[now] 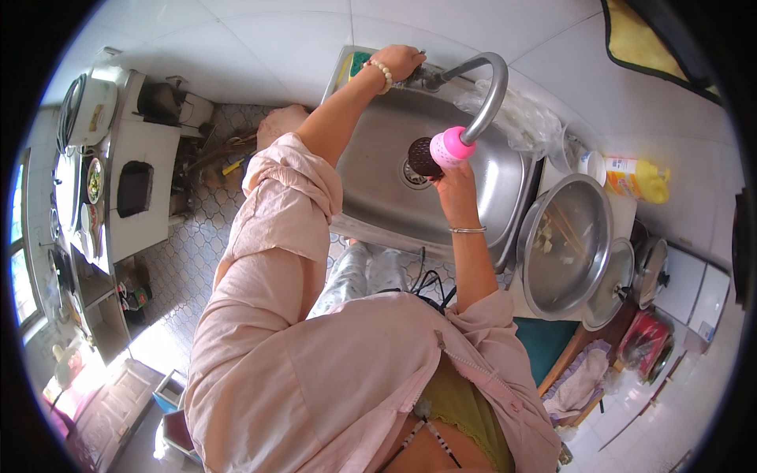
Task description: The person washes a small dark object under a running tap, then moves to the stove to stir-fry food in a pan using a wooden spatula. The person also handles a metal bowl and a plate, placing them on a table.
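At the back edge of the stainless steel sink (378, 127), my left hand (402, 61) is closed around the faucet handle. A curved metal faucet (497, 94) rises beside it, ending in a pink perforated spray nozzle (452, 148). Right under that nozzle, my right hand (456, 192) holds a dark brown perforated strainer (421, 156) by its edge, above the drain (416, 177). The nozzle covers part of the strainer and my fingers. No water stream can be made out.
A green and yellow sponge (358, 62) sits at the sink's back left corner. Clear plastic bags (520, 115) lie behind the basin. To the right are a steel bowl (535, 278) with chopsticks and food pieces, a glass lid (612, 284) and a yellow pump bottle (639, 179).
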A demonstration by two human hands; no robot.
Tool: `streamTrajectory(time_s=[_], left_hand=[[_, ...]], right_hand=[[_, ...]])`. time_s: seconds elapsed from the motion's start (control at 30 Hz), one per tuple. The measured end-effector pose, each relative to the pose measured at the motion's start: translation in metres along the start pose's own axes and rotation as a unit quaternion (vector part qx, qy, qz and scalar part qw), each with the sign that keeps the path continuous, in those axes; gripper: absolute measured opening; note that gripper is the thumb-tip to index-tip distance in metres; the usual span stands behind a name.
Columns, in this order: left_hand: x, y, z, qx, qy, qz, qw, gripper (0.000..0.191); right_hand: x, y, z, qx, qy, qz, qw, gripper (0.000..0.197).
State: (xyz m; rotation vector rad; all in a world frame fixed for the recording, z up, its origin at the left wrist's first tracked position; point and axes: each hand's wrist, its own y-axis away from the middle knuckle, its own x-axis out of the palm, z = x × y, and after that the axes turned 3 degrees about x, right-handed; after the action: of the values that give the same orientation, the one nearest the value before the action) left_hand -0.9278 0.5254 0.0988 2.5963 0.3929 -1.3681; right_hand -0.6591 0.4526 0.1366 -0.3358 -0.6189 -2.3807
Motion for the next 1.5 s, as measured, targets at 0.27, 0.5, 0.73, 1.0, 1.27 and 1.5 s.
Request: streamTrajectory(time_s=[0.27, 0.5, 0.73, 1.0, 1.27, 1.5], left_hand=[[0.009, 0.099, -0.029, -0.042, 0.187, -0.198, 0.961, 0.032], [0.085, 0.215, -0.130, -0.039, 0.085, -0.298, 0.950, 0.021], [0.088, 0.204, -0.099, -0.104, 0.198, -0.348, 0.910, 0.010], [0.085, 0.208, -0.088, -0.204, 0.242, -0.401, 0.860, 0.011], [0.081, 0.204, -0.087, -0.225, 0.218, -0.410, 0.856, 0.015], [0.093, 0.214, -0.128, -0.176, 0.244, -0.418, 0.857, 0.012]], right_hand=[[-0.010, -0.013, -0.014, 0.081, -0.080, 0.012, 0.993, 0.024], [0.000, -0.021, -0.045, 0.125, -0.156, 0.045, 0.979, 0.024], [-0.010, -0.019, -0.070, 0.131, -0.044, 0.033, 0.990, 0.014], [0.005, 0.003, -0.064, 0.095, 0.037, 0.018, 0.995, 0.021], [0.016, 0.015, -0.059, 0.074, 0.069, -0.008, 0.995, 0.024], [0.008, -0.010, -0.043, -0.030, 0.049, -0.015, 0.998, 0.021]])
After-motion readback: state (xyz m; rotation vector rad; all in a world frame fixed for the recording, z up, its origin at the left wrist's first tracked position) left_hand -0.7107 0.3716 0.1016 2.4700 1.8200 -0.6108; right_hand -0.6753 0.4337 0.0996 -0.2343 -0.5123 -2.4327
